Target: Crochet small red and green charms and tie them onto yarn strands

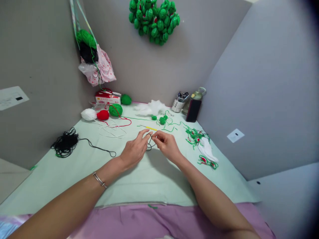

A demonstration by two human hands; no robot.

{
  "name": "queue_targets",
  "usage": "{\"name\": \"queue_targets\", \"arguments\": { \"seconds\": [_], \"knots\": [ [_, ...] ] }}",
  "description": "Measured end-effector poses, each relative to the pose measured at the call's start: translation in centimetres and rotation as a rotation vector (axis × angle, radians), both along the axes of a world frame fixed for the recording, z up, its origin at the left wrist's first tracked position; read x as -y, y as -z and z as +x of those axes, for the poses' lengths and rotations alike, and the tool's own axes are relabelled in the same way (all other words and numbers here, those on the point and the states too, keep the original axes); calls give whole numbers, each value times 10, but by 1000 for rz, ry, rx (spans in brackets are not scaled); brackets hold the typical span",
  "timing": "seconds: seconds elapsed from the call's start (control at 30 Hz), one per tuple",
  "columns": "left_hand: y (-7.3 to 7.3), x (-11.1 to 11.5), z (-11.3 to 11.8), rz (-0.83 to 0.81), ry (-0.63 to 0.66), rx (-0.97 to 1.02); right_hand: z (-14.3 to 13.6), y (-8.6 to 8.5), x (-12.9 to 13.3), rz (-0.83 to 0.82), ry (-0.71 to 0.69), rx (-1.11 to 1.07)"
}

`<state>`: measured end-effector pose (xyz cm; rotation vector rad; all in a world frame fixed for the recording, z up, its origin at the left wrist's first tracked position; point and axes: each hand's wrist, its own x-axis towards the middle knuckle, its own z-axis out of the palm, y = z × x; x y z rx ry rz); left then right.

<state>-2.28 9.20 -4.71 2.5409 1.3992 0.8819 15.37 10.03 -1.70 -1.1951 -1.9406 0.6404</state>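
Note:
Black yarn (149,146) runs between my two hands over the middle of the table, with a loose loop hanging below the fingers. My left hand (135,150) has its fingers bent around the strand. Thumb and fingertips of my right hand (166,144) pinch the same yarn, close beside the left fingers. Just beyond the fingertips lies a crochet hook with a yellow handle (151,128). To the left, a tangled heap of black yarn (66,142) rests on the table, its tail trailing toward my left hand.
White (89,114), red (103,115) and green yarn balls (115,110) sit back left by a box with scissors. White stuffing (152,108), small green pieces (162,120), a pen cup (177,103) and a phone (193,110) are behind. Green-red scraps (195,136) lie right.

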Motion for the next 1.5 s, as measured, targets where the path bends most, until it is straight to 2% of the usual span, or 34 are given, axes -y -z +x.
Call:
{"name": "queue_targets", "arguments": {
  "seconds": [0.13, 0.2, 0.27, 0.43, 0.53, 0.73, 0.93, 1.07, 1.17, 1.27, 1.4, 1.5],
  "knots": [
    [0, -1, 0, -39, 20, 37, 0, 2, -2, -8, -11, 13],
    [-3, -1, 0, -84, 34, 120, 1, 3, -3, 22, 44, 21],
    [-7, -1, -1, -175, 57, 284, 2, 4, -3, 85, 93, 37],
    [-17, -4, -3, -516, 68, 817, -1, 5, 3, 230, 111, 124],
    [-22, -7, -4, -660, 45, 992, -5, 7, 8, 322, 102, 199],
    [-25, -8, -4, -739, 34, 1060, -8, 8, 11, 443, 102, 290],
    [-20, -12, -9, -771, 59, 1000, -4, 7, 8, 460, 93, 325],
    [-18, -15, -14, -837, 86, 1006, 6, 5, 1, 443, 175, 341],
    [-22, -18, -19, -818, 85, 1117, 17, 2, -7, 360, 289, 350],
    [-26, -23, -24, -759, 120, 1344, 26, -1, -13, 306, 355, 342],
    [-29, -27, -29, -826, 167, 1589, 29, -1, -16, 253, 347, 324],
    [-28, -26, -27, -878, 203, 1556, 25, -1, -14, 202, 307, 315]
  ]
}}
